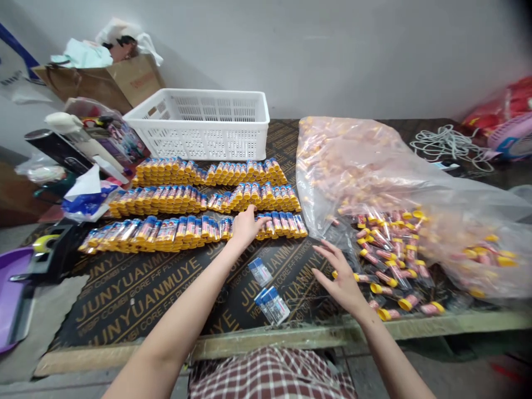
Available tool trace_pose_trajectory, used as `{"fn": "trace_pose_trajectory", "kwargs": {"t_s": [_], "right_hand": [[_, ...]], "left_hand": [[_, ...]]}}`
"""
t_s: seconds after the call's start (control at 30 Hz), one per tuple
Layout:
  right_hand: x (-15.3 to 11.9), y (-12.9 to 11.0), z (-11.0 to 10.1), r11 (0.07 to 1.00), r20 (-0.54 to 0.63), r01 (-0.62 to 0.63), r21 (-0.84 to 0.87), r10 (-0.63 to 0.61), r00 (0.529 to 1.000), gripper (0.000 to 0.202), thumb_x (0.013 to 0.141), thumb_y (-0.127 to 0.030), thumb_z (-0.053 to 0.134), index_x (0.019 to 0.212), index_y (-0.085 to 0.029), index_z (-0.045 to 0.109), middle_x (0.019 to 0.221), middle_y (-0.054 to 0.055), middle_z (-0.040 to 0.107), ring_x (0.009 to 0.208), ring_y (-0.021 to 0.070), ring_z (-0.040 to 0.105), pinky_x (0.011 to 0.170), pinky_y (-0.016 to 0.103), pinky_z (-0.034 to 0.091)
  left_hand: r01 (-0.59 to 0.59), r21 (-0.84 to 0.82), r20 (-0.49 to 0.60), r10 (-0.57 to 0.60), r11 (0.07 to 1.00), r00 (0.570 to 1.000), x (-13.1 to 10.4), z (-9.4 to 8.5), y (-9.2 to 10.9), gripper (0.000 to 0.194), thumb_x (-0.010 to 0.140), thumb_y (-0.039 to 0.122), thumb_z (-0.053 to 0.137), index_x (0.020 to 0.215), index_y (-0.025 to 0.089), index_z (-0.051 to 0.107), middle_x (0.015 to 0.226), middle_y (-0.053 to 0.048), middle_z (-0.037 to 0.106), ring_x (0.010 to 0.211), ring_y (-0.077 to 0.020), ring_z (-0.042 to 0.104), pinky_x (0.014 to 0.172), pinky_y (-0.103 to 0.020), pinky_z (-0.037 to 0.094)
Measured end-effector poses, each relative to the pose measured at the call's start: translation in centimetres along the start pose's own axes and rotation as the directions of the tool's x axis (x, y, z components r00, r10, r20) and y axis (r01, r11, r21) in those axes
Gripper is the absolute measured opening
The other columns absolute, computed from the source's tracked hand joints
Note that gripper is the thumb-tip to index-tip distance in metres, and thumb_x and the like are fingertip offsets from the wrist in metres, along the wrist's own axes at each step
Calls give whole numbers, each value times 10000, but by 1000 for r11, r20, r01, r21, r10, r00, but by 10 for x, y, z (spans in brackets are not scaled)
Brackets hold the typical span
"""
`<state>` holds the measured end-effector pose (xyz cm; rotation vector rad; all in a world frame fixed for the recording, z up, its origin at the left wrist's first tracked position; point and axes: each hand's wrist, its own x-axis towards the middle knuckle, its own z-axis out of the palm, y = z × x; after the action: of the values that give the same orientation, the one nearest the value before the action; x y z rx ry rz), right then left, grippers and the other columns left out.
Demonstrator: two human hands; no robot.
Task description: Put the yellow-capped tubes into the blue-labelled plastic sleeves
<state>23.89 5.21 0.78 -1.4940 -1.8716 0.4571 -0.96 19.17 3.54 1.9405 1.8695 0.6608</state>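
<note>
My left hand point(245, 226) is over the front row of small clear tubes point(189, 228) with blue tops and yellow ends. It touches or nearly touches the row near a gap, thumb and index finger apart; its other fingertips are hidden. My right hand point(338, 280) hovers above the table, open with fingers spread and nothing in it. To its right lies a loose pile of yellow-capped tubes with pink contents point(393, 249), spilling from a large clear plastic bag point(349, 144). Between my forearms lie small blue-and-white cards point(272, 306) and a single similar one point(260, 271).
Two more stacked rows of tubes point(162, 197) lie behind the front one. A white plastic basket point(208, 138) stands at the back. Bottles point(62, 149), a paper bag point(137, 80) and a purple dustpan point(12, 293) are at left. White cord point(451, 144) lies back right.
</note>
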Motion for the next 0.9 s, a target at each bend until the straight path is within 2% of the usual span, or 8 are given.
{"fn": "trace_pose_trajectory", "kwargs": {"t_s": [0.1,0.27,0.37,0.53,0.63,0.7,0.77,0.9], "right_hand": [[-6,29,-18,986,-63,-28,-162,18,998,363,811,-222,521,1170,-213,569,1231,104,512,1145,254,507,989,438,408],[-19,69,-34,838,169,55,-543,45,985,378,686,-110,517,1029,-195,651,1124,128,570,1039,319,517,804,462,439],[-18,70,-31,799,242,118,-590,36,969,291,680,-114,539,927,-200,670,1088,126,586,991,318,521,748,431,430],[0,35,-16,960,90,83,-267,-61,994,106,760,-228,577,852,-183,605,841,65,603,794,218,560,720,348,462],[7,7,-2,1000,-12,-24,14,24,1000,193,794,-244,569,981,-196,566,859,41,604,736,180,579,667,301,481],[9,-8,8,981,-3,-83,176,85,996,296,831,-263,552,1122,-211,537,941,45,618,778,176,601,699,300,494],[11,-20,18,952,26,-111,284,108,994,306,858,-273,535,1162,-231,543,1004,47,627,851,179,611,760,311,497],[11,-36,35,890,-18,-105,444,126,992,183,852,-255,562,1026,-241,615,1064,52,615,987,189,594,872,336,486]], "left_hand": [[-44,38,-24,44,998,999,-21,-8,-3,373,860,508,478,997,194,623,762,-67,685,757,-217,637,688,-282,401],[11,52,297,-26,999,955,-70,1,-35,276,713,485,670,733,211,652,745,-39,678,709,-209,614,605,-271,380],[76,65,271,-91,995,958,-90,16,-52,210,656,384,740,724,206,651,764,-35,659,716,-203,596,593,-267,358],[186,-198,177,-151,962,973,-98,25,-58,128,632,212,734,583,189,618,623,-3,595,628,-161,543,586,-259,337],[206,-338,177,-152,918,972,-99,25,-56,133,634,190,715,579,176,594,586,12,586,581,-133,538,575,-241,369],[231,-425,190,-163,875,968,-101,26,-54,125,639,182,700,611,171,579,553,28,579,534,-113,534,549,-223,388],[326,-598,235,-229,732,945,-103,27,-51,154,605,166,721,681,167,587,499,53,559,474,-101,519,514,-213,403],[530,-832,453,-348,164,820,-104,25,-43,357,465,158,823,774,123,649,507,32,606,456,-89,540,502,-201,447]]}}
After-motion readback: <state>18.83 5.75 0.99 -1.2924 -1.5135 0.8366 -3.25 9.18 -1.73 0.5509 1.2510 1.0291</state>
